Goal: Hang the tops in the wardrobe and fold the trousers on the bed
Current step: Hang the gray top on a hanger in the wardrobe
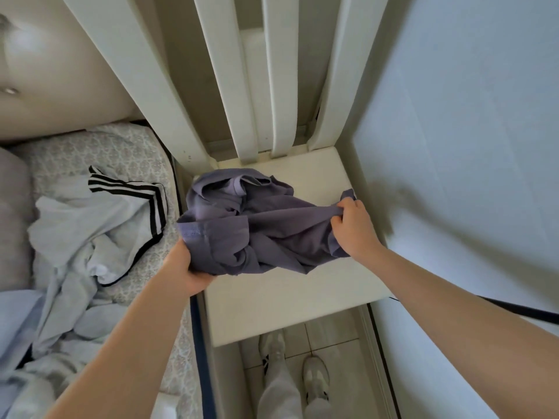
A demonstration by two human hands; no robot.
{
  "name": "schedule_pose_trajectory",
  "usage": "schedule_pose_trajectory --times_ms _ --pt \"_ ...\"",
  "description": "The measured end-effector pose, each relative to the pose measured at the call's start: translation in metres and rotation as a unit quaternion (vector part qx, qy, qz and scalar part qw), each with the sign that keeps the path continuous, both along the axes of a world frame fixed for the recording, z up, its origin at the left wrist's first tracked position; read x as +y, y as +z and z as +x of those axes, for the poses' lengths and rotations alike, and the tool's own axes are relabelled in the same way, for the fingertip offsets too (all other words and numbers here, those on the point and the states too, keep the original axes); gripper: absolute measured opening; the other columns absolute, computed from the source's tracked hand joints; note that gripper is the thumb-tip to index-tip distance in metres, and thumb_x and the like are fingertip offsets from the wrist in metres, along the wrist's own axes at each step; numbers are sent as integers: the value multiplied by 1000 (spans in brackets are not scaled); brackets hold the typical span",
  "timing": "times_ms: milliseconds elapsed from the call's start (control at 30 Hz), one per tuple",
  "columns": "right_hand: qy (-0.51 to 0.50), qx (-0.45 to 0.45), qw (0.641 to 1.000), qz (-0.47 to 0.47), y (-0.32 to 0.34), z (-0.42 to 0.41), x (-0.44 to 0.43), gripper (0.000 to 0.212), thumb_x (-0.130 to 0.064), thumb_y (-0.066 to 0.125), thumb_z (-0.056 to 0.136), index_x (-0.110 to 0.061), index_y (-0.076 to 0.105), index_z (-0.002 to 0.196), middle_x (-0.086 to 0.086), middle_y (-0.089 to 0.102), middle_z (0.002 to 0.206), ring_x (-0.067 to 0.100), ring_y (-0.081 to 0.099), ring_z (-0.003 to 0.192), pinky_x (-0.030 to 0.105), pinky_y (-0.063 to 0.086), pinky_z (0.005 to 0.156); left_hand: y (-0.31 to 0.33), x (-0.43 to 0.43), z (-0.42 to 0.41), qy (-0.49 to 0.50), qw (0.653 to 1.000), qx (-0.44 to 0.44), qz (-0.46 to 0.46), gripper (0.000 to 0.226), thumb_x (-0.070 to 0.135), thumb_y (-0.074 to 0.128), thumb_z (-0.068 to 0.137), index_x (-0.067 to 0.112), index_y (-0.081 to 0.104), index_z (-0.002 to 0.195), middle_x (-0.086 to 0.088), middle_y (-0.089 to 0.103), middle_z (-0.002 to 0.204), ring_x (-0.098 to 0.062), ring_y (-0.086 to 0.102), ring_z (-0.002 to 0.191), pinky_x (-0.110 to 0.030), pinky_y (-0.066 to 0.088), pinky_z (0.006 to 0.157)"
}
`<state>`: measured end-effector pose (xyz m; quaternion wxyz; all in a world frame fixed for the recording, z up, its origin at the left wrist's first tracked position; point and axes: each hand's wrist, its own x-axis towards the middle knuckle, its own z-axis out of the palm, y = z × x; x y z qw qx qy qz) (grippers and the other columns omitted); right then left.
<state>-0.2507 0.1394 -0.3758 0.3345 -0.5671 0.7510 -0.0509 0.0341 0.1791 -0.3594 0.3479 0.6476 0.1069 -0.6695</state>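
Ledge: white flat top [287, 303] straight ahead, betw. bed and R panel; near edge runs just above the floor gap, front half bare.
L edge: bed [136, 146] w/ patterned sheet butts against the ledge; dark bed-frame rim runs along the join.
R edge: pale panel [469, 146] rises close beside the ledge, tight on that side; can't tell if wall or door.
Back edge: white slats [230, 86] stand upright at the ledge's far side, narrow gaps betw. them.
Floor room: strip of tiled floor [341, 343] below the ledge, taken up by the person's two pale shoes [273, 346].
Strap: dark strap [499, 308] crosses low R, under the R forearm.
Purple top: crumpled purple top [266, 231] bunched over the ledge's far-L part, its L end out past the bed join; collar opening faces up at the far side; can't tell if the low folds touch the ledge.
L hand: left hand [187, 270] under the top's near-L hemmed end, fingers curled into the cloth, gripping it.
R hand: right hand [352, 226] at the top's R end, fingers curled, pinching a gathered fold; cloth pulled fairly taut betw. the hands.
On bed: pale garment w/ black stripes [121, 207] lies rumpled just L of the top, not touching it as far as seen; grey pillow [12, 213] at far L; more pale cloth heaped low L.
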Motion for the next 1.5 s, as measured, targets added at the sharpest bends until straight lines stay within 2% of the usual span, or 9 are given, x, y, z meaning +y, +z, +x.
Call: schedule_pose_trajectory --times_ms 200,467,567,667,867,1033,1233,1367,1500 --pt "32 -2 999 6 55 -12 13 6 -5 46 92 -9 50 90 6 53 85 28 54 77 31 39 65 66 -10 -17 -96 993 38 -55 24 19 45 102 11 66 111 -10 75 102 -24 72 87 -35 62 61" --pt "16 -21 998 57 149 -3 25 27 -17 42 95 -3 65 92 13 67 89 31 62 85 35 49 75 170 -20 -56 -232 940 -42 -248 35 3 58 92 10 61 126 -16 69 117 -30 67 105 -36 56 80" --pt "-27 -164 985 54 193 6 26 32 -27 45 98 -1 61 86 17 64 86 30 59 82 41 50 82 213 -13 -73 -306 895 -71 -316 38 -3 64 85 8 63 122 -15 71 113 -29 68 106 -36 56 86" --pt "-193 -329 918 113 238 7 29 37 -37 46 100 -5 63 95 13 64 85 25 63 78 43 58 74 248 -2 -82 -395 837 -98 -367 43 7 69 73 11 67 116 -13 73 108 -28 69 102 -37 56 87" --pt "-322 -452 811 185 297 -10 49 37 -48 50 97 -13 62 92 8 69 74 25 64 76 33 54 62 305 19 -83 -594 663 -151 -429 34 17 65 72 2 65 103 -26 64 98 -35 60 82 -53 52 84" --pt "-262 -409 862 144 331 -10 77 18 -25 57 96 -13 61 85 10 58 78 20 53 64 24 44 54 335 57 -89 -680 571 -156 -433 24 17 61 76 -1 57 90 -25 55 79 -17 45 74 -41 48 72" --pt "-85 -144 985 -37 360 -34 127 11 -28 47 98 -22 56 97 4 61 102 23 55 95 34 47 81 355 128 -112 -690 537 -189 -446 30 21 62 78 -5 47 79 -22 43 75 -18 37 69 -37 35 67" --pt "-172 -397 901 3 386 -55 184 15 -24 45 101 -21 52 114 11 59 106 25 58 84 30 50 59 347 192 -134 -696 539 -198 -431 44 40 64 79 -1 58 93 -20 59 86 -20 49 75 -53 48 81" --pt "-156 -486 858 -51 409 -68 247 14 -15 41 103 -18 55 101 4 59 93 16 57 75 24 47 56 352 257 -166 -678 581 -208 -399 48 52 63 84 12 63 109 -12 66 103 -22 62 93 -50 50 92"
